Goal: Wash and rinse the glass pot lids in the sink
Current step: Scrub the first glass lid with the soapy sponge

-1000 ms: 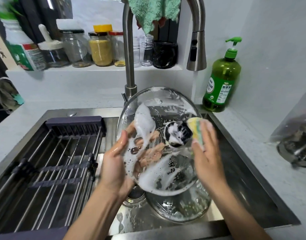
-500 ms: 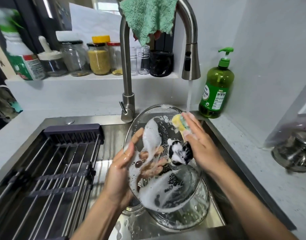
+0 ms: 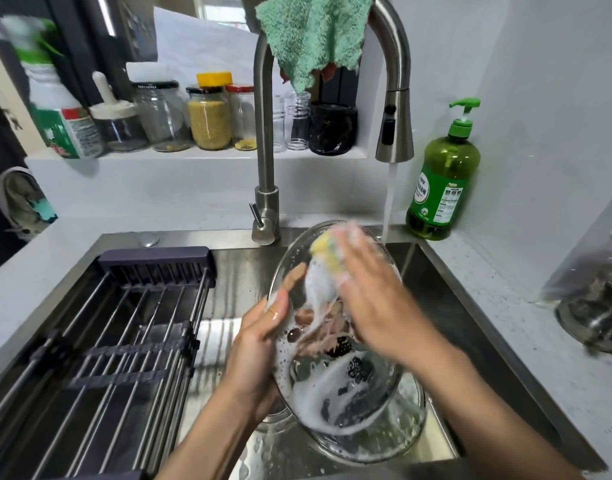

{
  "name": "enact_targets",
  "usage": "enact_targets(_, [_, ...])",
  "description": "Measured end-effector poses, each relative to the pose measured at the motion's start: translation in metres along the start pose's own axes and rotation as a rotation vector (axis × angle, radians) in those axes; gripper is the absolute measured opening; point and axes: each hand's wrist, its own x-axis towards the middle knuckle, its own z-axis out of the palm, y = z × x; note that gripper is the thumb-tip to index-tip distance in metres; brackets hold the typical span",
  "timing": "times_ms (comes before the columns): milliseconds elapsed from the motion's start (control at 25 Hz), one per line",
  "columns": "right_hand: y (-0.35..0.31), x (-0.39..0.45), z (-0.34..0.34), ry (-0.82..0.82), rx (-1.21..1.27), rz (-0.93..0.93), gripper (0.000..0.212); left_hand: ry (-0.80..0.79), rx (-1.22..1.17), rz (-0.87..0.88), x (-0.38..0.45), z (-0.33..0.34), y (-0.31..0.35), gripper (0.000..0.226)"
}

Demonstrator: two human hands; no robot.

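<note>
While the left hand (image 3: 259,344) grips the soapy glass lid (image 3: 335,386), the right hand (image 3: 370,299) presses a sponge (image 3: 327,252) against it

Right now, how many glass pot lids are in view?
2. One soapy glass lid is held tilted over the sink by the left hand while the right hand scrubs it. A second lid lies in the basin beneath it. Others may be hidden underneath.

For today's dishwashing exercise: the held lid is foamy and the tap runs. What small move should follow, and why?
Probably sweep the sponge in the right hand down the glass lid, which the left hand grips: foam covers the lower half, and the water stream falls beside it.
</note>
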Motion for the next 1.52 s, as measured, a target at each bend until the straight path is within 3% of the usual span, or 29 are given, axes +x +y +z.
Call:
enact_targets(40, [-0.001,-0.002,0.005,-0.025,-0.047,-0.089,0.064,0.001,-0.007,0.004,0.001,0.0,-0.001,0.039])
enact_targets(80, [0.0,-0.002,0.006,-0.014,-0.038,-0.058,0.066,-0.001,-0.001,0.006,0.001,0.001,-0.001,0.039])
enact_targets(160, [-0.007,-0.002,0.005,0.049,-0.02,0.146,0.069,-0.005,0.01,0.009,-0.001,0.002,-0.002,0.037])
enact_targets(280, [-0.028,-0.011,0.019,0.054,-0.173,-0.102,0.079,0.015,-0.012,0.029,-0.001,0.001,0.0,0.039])
enact_targets(320, [-0.029,-0.011,0.022,0.048,-0.193,-0.107,0.08,0.018,-0.025,0.021,0.001,0.001,0.0,0.041])
enact_targets(440, [-0.037,-0.006,0.018,0.082,-0.117,0.2,0.083,0.016,-0.1,-0.02,0.001,-0.001,-0.004,0.048])
enact_targets(520, [-0.055,-0.027,0.036,0.083,-0.22,0.045,0.092,-0.012,-0.235,-0.026,0.0,0.0,-0.004,0.05])
enact_targets(600, [-0.057,-0.061,0.061,0.097,-0.283,-0.055,0.086,0.027,-0.329,-0.03,0.0,-0.001,0.0,0.055])
enact_targets(760, [-0.011,-0.092,0.05,-0.033,-0.152,-0.03,0.083,0.087,-0.317,-0.006,0.003,-0.009,0.009,0.05])
enact_targets(920, [0.005,-0.094,0.037,0.085,0.05,0.203,0.075,0.13,-0.341,-0.006,0.004,-0.008,0.008,0.052])
enact_targets(1040, [-0.001,-0.092,0.049,0.034,0.0,-0.04,0.073,0.142,-0.32,0.009,0.003,-0.007,0.008,0.05])
enact_targets(1080, [0.004,-0.085,0.046,0.034,0.029,-0.031,0.074,0.149,-0.325,0.01,0.003,-0.007,0.009,0.046])
enact_targets(1200, [0.029,-0.061,0.03,0.192,0.208,0.263,0.068,0.148,-0.306,0.009,0.002,-0.01,0.01,0.052])
enact_targets(1360, [0.038,-0.022,0.012,0.104,0.307,0.271,0.066,0.085,-0.18,0.019,0.004,-0.009,0.011,0.045])
enact_targets(1480, [0.033,0.026,-0.017,0.104,0.346,0.406,0.059,0.059,-0.094,0.005,0.003,-0.003,0.008,0.04])
enact_targets(1520, [0.019,0.033,-0.017,0.078,0.306,0.344,0.058,0.042,-0.078,-0.003,0.004,-0.003,0.005,0.04])
